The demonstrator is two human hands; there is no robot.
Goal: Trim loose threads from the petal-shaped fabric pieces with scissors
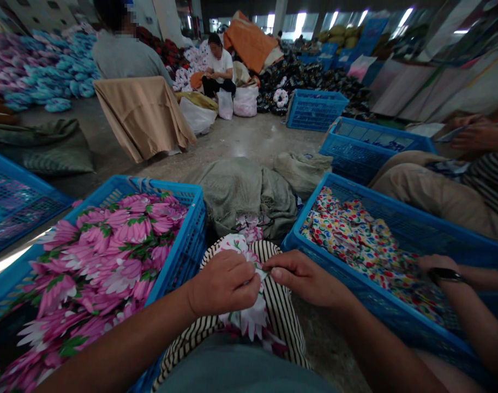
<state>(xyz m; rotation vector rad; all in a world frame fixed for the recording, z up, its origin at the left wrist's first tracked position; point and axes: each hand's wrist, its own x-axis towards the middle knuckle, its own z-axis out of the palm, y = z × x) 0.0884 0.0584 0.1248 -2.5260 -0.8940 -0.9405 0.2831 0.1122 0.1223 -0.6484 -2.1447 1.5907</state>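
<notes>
Item: white fabric piece with pink-and-green print (pixel 249 319), in the wearer's lap, worked by two bare hands.
Detail: left hand (pixel 228 281) curled, fingers closed on the fabric; right hand (pixel 308 278) just beside it, thumb and forefinger pinching its edge. The piece lies over black-and-cream striped cloth (pixel 287 322). Left: blue crate (pixel 167 186) of pink petal-shaped pieces (pixel 118 229) with green. Ahead: grey-green sack (pixel 240 185). Right: second blue crate (pixel 293 237), holding multicolour printed pieces (pixel 355 234); a co-worker's hand (pixel 435 263) reaches in, dark-faced wristband (pixel 447 274) on the wrist. Any lettering on crates, sack or wristband is too small or dim to read.
</notes>
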